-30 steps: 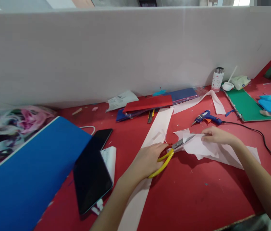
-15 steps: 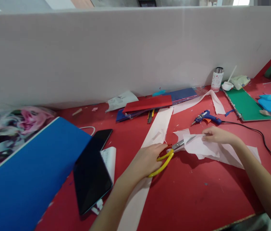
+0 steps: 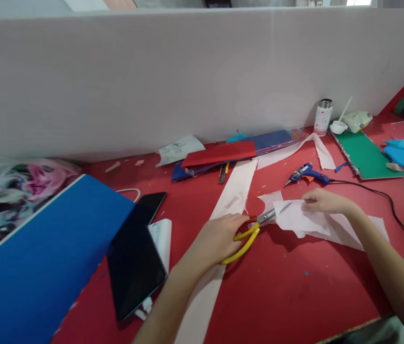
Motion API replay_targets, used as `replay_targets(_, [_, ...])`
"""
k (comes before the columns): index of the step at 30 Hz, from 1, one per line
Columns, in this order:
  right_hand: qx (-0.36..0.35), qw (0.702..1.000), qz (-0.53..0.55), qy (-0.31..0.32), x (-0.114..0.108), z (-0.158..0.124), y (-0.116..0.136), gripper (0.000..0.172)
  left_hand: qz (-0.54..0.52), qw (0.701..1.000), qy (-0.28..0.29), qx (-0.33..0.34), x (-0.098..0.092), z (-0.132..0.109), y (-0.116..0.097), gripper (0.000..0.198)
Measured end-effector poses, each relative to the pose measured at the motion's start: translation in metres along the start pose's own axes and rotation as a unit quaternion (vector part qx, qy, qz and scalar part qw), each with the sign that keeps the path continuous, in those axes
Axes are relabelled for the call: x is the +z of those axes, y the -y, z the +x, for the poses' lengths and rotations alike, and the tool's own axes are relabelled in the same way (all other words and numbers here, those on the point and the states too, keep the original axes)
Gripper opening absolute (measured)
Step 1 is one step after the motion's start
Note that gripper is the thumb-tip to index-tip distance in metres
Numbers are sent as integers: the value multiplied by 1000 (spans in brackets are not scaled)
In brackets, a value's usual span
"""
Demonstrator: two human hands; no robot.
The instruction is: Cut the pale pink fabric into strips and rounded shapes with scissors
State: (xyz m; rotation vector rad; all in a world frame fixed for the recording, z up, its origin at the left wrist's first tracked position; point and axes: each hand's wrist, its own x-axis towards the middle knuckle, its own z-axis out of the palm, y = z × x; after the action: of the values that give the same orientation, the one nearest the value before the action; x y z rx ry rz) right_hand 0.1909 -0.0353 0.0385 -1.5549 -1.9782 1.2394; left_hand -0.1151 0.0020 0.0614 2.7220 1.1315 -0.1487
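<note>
My left hand (image 3: 225, 237) grips yellow-handled scissors (image 3: 247, 246), whose metal blades point right and lie across a piece of white paper or thin fabric (image 3: 291, 219). Near the tips, my right hand (image 3: 322, 200) pinches the far edge of that white piece between thumb and fingers. More of the pale material (image 3: 347, 230) spreads on the red table beneath my right forearm. A long white strip (image 3: 209, 282) runs under my left wrist, with small scraps on it.
A blue glue gun (image 3: 307, 174) with a black cord lies beyond my right hand. Left are a phone (image 3: 137, 272), a white power bank (image 3: 161, 239) and a blue board (image 3: 55, 253). A green board (image 3: 368, 155) and a bottle (image 3: 323, 118) stand near the white partition (image 3: 152, 81).
The scissor blades look more closed, with the tip now showing over the white piece. Both hands have stayed nearly in place; the view has shifted very slightly.
</note>
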Motion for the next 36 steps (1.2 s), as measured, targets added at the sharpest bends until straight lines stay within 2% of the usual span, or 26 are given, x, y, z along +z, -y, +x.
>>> replay_targets(13, [-13, 1000, 6, 10, 2, 0, 2, 21, -30, 999, -18, -3, -1, 3, -8, 38])
replay_targets(36, [-9, 999, 22, 32, 2, 1, 0, 20, -27, 999, -30, 12, 6, 5, -5, 36])
